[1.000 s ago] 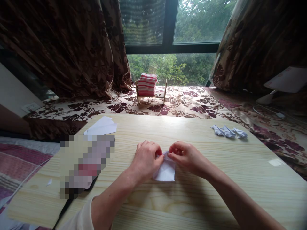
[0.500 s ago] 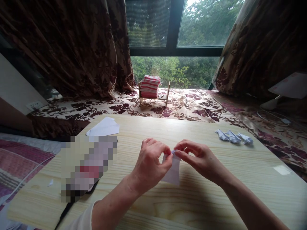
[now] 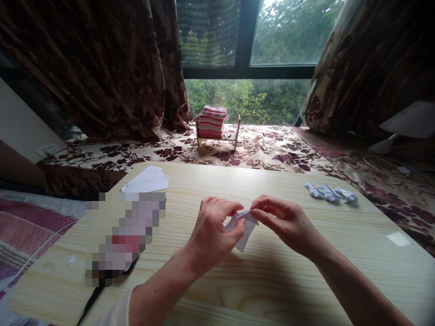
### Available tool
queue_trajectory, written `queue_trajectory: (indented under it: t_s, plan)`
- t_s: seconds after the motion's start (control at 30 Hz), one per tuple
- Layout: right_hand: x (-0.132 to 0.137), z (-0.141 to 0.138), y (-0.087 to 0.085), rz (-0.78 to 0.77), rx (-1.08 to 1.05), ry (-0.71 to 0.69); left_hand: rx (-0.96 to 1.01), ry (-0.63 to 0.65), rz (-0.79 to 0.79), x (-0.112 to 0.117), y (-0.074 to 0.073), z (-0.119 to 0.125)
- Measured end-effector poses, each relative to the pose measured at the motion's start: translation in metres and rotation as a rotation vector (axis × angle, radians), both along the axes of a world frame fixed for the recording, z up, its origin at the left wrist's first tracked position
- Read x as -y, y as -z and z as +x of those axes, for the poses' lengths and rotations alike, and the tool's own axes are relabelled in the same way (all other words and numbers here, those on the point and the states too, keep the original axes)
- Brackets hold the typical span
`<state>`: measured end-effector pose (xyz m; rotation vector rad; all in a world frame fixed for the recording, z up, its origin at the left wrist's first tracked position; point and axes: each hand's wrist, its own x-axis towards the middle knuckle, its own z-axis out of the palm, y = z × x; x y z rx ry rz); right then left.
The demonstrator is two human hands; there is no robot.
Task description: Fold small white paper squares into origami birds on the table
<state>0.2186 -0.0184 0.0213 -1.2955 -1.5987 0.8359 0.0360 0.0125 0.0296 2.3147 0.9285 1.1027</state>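
A partly folded piece of white paper point(image 3: 245, 233) is held between my two hands above the wooden table point(image 3: 272, 280). My right hand point(image 3: 282, 222) pinches its upper edge between thumb and fingertips. On the other side, my left hand point(image 3: 217, 224) has its thumb against the paper and its index finger curled over the top edge, a small gap showing between them. The lower part of the sheet hangs down, tilted. Part of the paper is hidden behind my left thumb and fingers.
Three folded white paper pieces point(image 3: 331, 193) lie in a row at the back right. Flat white sheets point(image 3: 146, 179) rest at the back left, near a pixelated object point(image 3: 127, 240). A small paper scrap point(image 3: 70, 259) is at the left. Behind stands a rack with striped towels point(image 3: 212, 122).
The paper has swung so that its hanging part slants more to the left. My right hand has shifted slightly right along the top edge, and my left index finger has lifted a little.
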Motion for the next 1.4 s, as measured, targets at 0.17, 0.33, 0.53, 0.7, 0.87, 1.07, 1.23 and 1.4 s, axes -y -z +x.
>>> queue_trajectory:
  t_s: [0.17, 0.33, 0.53, 0.7, 0.87, 1.07, 1.23, 1.4]
  plan:
    - [0.0, -0.001, -0.001, 0.021, -0.012, -0.012, -0.065, 0.023, -0.029, 0.001, -0.002, 0.0]
    - [0.002, -0.004, -0.003, 0.029, -0.036, -0.006, -0.044, 0.063, -0.07, 0.002, -0.004, -0.002]
    - [0.002, -0.005, -0.008, -0.048, -0.045, -0.006, 0.116, 0.064, -0.363, 0.002, -0.007, -0.002]
    - [0.003, -0.004, -0.008, -0.112, -0.036, -0.059, 0.382, 0.068, -0.742, -0.003, -0.004, 0.001]
    - [0.006, -0.012, -0.011, 0.047, 0.109, -0.02, 0.399, 0.034, -0.691, -0.003, -0.004, 0.001]
    - [0.008, -0.021, -0.015, 0.072, 0.154, -0.06, 0.507, 0.095, -0.911, -0.002, -0.005, 0.004]
    - [0.006, -0.018, -0.015, -0.032, 0.133, -0.034, 0.6, 0.076, -1.096, -0.004, -0.003, 0.006]
    - [0.005, -0.013, -0.013, -0.045, 0.121, 0.038, 0.485, 0.063, -0.993, -0.01, -0.002, 0.002]
